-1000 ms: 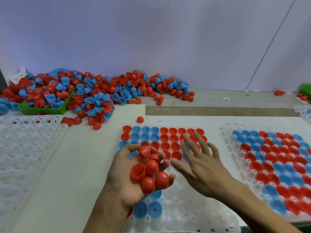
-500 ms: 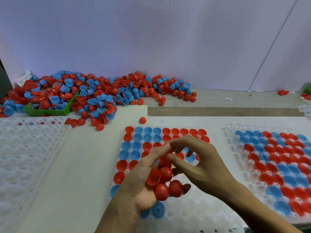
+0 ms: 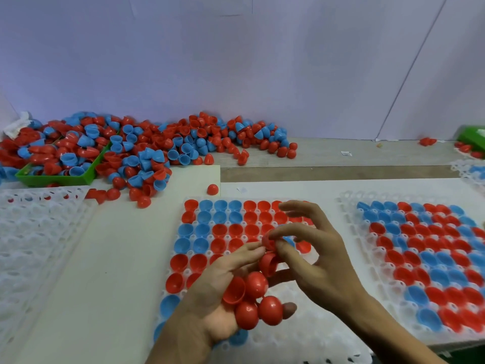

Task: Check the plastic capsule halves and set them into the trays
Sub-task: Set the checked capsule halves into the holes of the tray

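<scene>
My left hand is palm up over the middle white tray and cradles several red capsule halves. My right hand hovers just right of it and pinches one red half between thumb and forefinger, right above the handful. The middle tray's far rows hold red and blue halves; its near rows are mostly bare cells. A second tray at the right is nearly filled with red and blue halves.
A big loose pile of red and blue halves lies at the back left, spilling over a green bin. A stack of white trays sits at the left. One stray red half lies behind the middle tray.
My right hand came in from spread fingers over the tray to my left hand and pinched one red half out of the handful. My left hand stayed put, its fingers opening slightly.
</scene>
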